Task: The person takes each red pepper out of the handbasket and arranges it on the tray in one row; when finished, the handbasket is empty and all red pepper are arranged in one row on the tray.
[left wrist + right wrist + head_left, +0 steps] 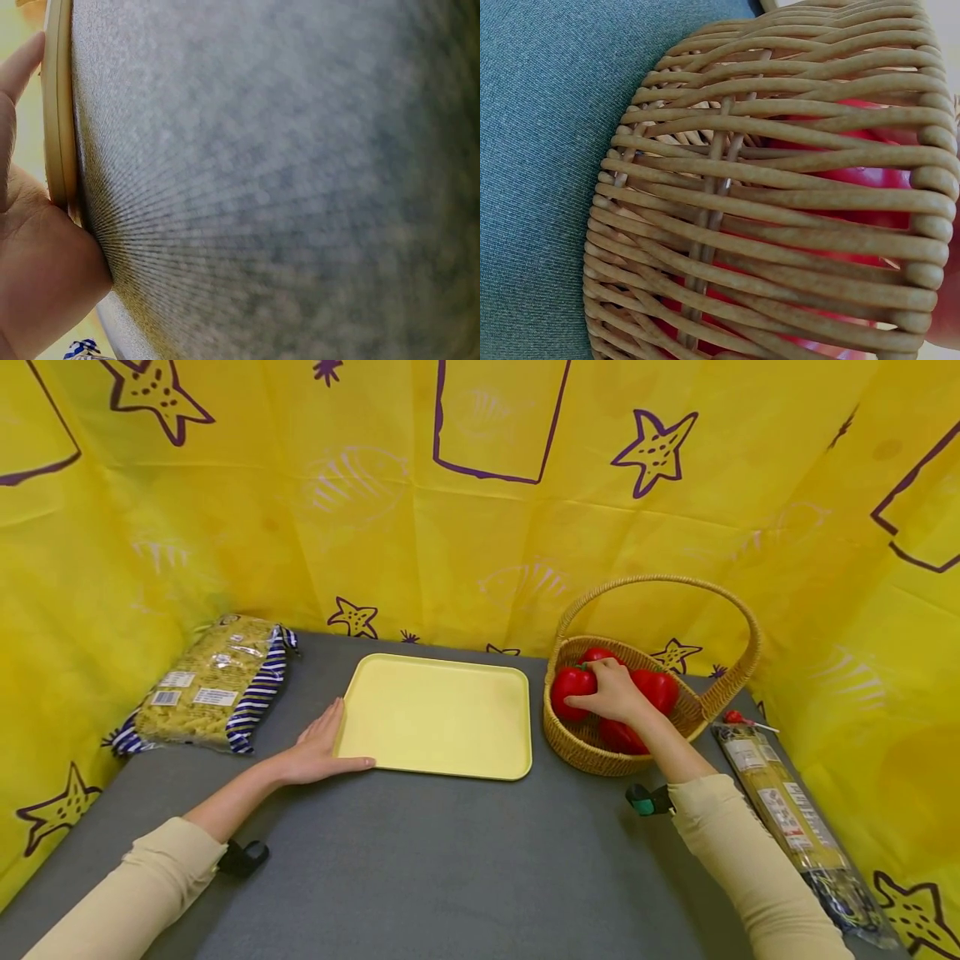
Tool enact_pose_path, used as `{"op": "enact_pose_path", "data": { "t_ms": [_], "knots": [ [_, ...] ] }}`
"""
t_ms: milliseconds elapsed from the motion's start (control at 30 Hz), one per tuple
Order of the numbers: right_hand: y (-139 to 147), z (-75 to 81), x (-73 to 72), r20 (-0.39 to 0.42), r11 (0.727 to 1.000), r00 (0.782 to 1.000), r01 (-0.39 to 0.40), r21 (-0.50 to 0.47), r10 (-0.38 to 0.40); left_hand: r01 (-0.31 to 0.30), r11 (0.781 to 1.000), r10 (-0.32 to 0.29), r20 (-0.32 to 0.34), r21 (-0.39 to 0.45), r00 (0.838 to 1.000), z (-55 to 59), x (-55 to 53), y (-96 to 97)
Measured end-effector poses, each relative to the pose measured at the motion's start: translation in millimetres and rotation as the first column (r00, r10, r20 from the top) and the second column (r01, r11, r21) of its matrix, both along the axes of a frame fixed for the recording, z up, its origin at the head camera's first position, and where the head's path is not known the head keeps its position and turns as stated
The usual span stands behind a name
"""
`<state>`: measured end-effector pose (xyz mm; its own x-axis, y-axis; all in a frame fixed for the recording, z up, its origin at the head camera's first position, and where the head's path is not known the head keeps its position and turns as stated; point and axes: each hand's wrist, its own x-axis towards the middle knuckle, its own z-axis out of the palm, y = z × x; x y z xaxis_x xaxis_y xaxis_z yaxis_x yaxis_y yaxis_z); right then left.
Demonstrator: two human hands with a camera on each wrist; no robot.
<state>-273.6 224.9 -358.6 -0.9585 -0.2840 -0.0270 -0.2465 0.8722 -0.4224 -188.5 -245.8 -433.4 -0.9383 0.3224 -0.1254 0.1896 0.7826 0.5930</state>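
Note:
My left hand [322, 750] lies against the near left corner of a pale yellow tray [442, 718], its straight fingers along the left edge and the thumb at the front rim. The left wrist view shows that hand [49, 277] touching the tray's rim [60, 112]. Inside a wicker basket [592, 760], my right hand [618, 692] holds a red bell pepper [570, 695] from above, thumb on its near side. Several more red bell peppers [660, 691] lie around it. In the right wrist view, the basket's woven wall [780, 202] hides most of the peppers and the hand.
A bag of pasta [217, 685] with blue-striped ends lies at the back left. Right of the basket are a long clear pack of pasta [787, 810] and a red lollipop [735, 717]. The basket's tall handle [652, 579] arches above it. A yellow patterned cloth [480, 527] surrounds the grey table [465, 868].

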Motion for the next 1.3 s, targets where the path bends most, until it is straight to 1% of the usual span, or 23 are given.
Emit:
{"op": "enact_pose_path", "data": {
  "t_ms": [233, 467, 700, 900, 1000, 1200, 1300],
  "knots": [
    [0.0, -3.5, -0.3, -0.019, 1.0, 1.0, 0.008, -0.023, -0.009, 0.0, 1.0, 0.0, 0.012, 0.001, 1.0, 0.5, 0.0, 0.2],
    [-1.9, -4.2, 0.4, -0.032, 0.998, 0.999, -0.001, -0.064, -0.002, -0.002, 1.0, 0.002, -0.004, -0.006, 1.0, -0.3, -0.5, -0.1],
    [-3.2, -3.6, 5.0, -0.032, 0.999, 0.999, -0.002, -0.042, 0.001, -0.006, 1.0, 0.006, -0.01, -0.01, 1.0, -3.5, -1.0, -1.2],
    [-6.1, -4.7, 7.4, -0.019, 0.999, 1.0, 0.008, -0.039, -0.008, -0.009, 1.0, 0.009, -0.01, -0.011, 1.0, -3.6, -0.6, -1.5],
    [-6.2, -6.3, 7.4, -0.021, 0.999, 1.0, -0.011, -0.048, 0.01, -0.011, 1.0, 0.011, -0.006, -0.012, 1.0, -3.2, -0.5, -1.3],
    [-5.0, -8.1, 8.2, -0.056, 0.996, 0.997, -0.06, -0.062, 0.057, -0.014, 1.0, 0.014, 0.0, -0.017, 1.0, -2.8, -1.2, -1.0],
    [-4.6, -8.9, 9.1, -0.068, 0.996, 0.996, -0.067, -0.057, 0.063, -0.019, 1.0, 0.019, 0.001, -0.018, 1.0, -2.9, -1.2, -0.7]
  ]
}}
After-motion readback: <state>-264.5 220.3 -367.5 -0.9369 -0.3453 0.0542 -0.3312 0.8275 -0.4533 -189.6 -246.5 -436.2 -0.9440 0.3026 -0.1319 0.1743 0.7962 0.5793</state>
